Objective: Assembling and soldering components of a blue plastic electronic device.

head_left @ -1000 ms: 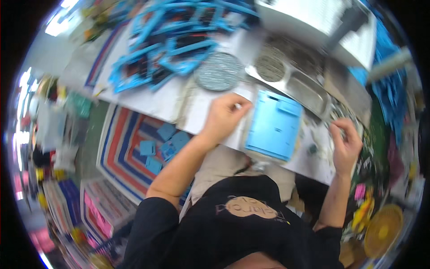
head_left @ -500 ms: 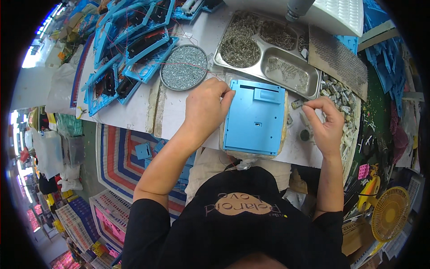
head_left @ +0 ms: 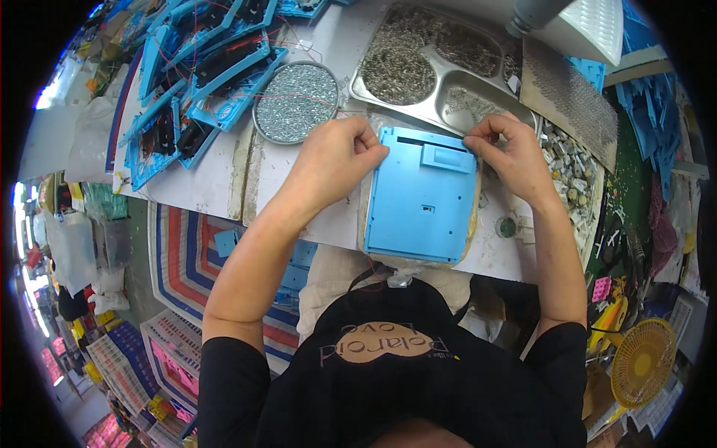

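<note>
A light-blue plastic case panel [head_left: 414,194] lies on a wrapped pad in front of me, with a dark slot along its far edge and a raised block below the slot. My left hand [head_left: 340,157] is closed in a pinch, fingertips against the panel's upper left edge. At the upper right corner, the fingers of my right hand [head_left: 509,155] are also pinched together. Anything between either hand's fingertips is too small or hidden to make out.
A round dish of small silvery parts [head_left: 296,103] stands beyond my left hand. Behind the panel sits a compartmented metal tray [head_left: 411,113] with small metal pieces. Wired blue housings [head_left: 231,93] pile up at far left. Small metal parts [head_left: 571,175] lie heaped at right.
My right hand has moved left from over the loose parts to the panel's upper right corner. The left hand stays pinched at the left edge. The whole view has shifted slightly.
</note>
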`<state>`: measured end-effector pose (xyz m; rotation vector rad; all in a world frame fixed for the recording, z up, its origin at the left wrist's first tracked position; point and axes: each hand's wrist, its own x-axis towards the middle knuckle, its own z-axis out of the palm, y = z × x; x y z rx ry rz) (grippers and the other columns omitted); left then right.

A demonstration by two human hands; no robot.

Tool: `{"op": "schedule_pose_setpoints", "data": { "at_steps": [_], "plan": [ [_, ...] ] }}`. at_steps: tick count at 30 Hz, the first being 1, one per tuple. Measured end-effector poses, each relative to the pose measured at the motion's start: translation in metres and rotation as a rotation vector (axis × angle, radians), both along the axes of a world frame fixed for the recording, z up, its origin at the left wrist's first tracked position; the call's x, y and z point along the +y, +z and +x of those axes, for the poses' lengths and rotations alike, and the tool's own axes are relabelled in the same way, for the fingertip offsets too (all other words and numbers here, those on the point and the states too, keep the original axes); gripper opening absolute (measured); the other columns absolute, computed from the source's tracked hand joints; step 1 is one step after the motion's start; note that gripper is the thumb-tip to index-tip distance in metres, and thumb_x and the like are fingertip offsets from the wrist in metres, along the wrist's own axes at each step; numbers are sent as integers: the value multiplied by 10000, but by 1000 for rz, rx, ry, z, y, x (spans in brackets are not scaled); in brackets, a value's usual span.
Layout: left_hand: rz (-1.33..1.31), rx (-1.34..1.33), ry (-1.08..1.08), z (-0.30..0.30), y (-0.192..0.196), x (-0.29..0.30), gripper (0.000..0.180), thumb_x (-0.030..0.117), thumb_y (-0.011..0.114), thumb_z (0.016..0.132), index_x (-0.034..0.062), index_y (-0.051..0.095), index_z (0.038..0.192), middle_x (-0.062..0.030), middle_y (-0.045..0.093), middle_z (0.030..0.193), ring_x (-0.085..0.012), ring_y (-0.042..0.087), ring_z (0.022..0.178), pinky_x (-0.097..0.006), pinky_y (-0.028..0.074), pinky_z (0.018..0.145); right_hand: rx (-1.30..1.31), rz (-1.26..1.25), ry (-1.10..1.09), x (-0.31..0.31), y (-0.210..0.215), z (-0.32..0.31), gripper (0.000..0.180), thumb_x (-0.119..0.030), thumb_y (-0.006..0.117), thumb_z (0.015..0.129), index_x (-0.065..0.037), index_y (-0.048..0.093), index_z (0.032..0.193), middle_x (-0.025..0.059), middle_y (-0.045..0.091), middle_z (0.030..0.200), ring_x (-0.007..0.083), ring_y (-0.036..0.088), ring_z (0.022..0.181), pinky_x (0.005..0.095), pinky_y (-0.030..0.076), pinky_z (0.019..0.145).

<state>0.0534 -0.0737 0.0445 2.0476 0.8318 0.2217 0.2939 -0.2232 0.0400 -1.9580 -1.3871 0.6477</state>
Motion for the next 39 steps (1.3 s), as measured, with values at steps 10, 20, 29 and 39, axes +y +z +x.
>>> {"op": "schedule_pose_setpoints", "data": {
  "at_steps": [10,20,29,39],
  "plan": [
    [-187,-112,40,-2,-16,-1,177,146,731,871,15,621,826,36,550,693,-41,454,627,-231,367,559,237,-154,70,9,2,8,136,-101,742,851,15,679,886,26,645,770,100,575,733,264,488,708],
    [371,-121,269,-44,-26,48,139,145,733,872,24,665,871,-47,635,789,-174,614,725,-325,488,644,-192,261,278,62,28,-14,115,-118,726,800,-33,688,868,43,677,849,216,593,850,354,488,783],
    [591,62,264,-67,-48,74,100,113,687,866,22,673,907,-157,656,880,-362,650,831,-444,511,736,-776,359,727,198,-40,-123,92,-169,721,786,-96,717,841,34,664,857,263,598,941,414,487,812],
    [668,-6,214,-65,-61,83,196,185,617,963,7,613,882,-176,639,911,-413,617,824,-491,484,724,-925,330,663,202,-30,-117,118,-194,658,870,-82,673,838,40,654,769,249,614,921,418,467,801]
  ]
}}
